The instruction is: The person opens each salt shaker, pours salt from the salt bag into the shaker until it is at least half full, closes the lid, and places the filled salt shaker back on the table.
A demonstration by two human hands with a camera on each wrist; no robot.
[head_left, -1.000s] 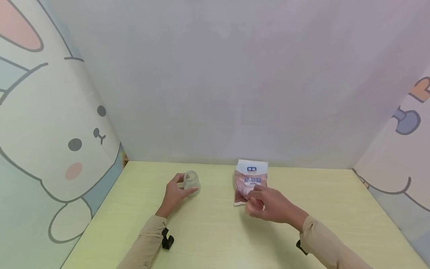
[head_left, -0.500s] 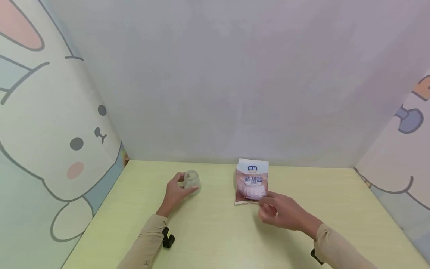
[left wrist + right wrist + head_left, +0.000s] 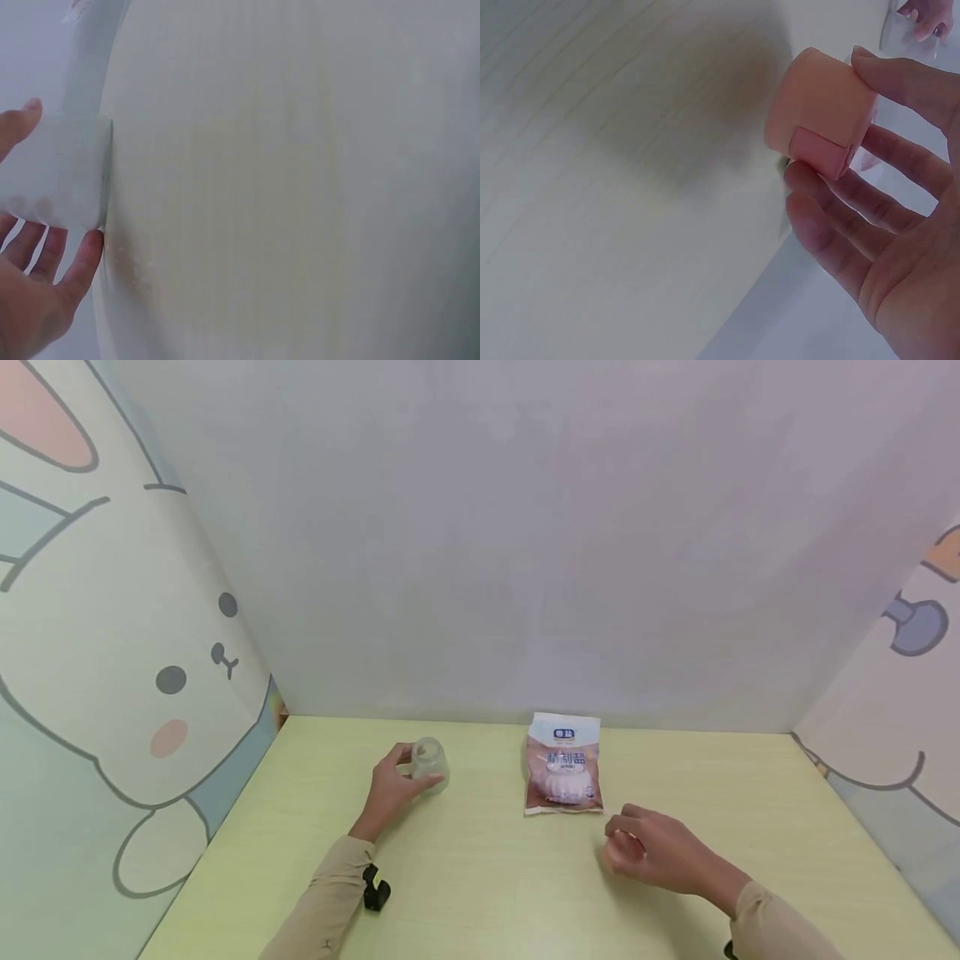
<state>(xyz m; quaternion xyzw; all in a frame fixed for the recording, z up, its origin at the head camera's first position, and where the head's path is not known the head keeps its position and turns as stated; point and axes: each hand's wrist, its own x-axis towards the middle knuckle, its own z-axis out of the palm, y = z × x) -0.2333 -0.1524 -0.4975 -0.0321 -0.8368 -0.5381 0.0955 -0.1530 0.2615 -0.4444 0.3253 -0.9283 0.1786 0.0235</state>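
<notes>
R hand (image 3: pixel 663 852) now back twd person & further R, clear of bag (image 3: pixel 564 768) lying just beyond, to its L. Pink cap (image 3: pixel 817 105) goes w/ it, pinched betw thumb + fingers, so further from jar (image 3: pixel 429 768). L hand (image 3: pixel 390 785) unmoved, curled round upright jar, thumb on near side. Both arms reaching fwd.

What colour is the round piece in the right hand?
Peach-orange round piece with a pinker tab; clearest in the right wrist view.

A booth-like enclosure: plain greyish-lilac back wall (image 3: pixel 480 543), pastel cartoon-printed side walls (image 3: pixel 90 635), pale yellow wood-grain tabletop (image 3: pixel 480 868).
</notes>
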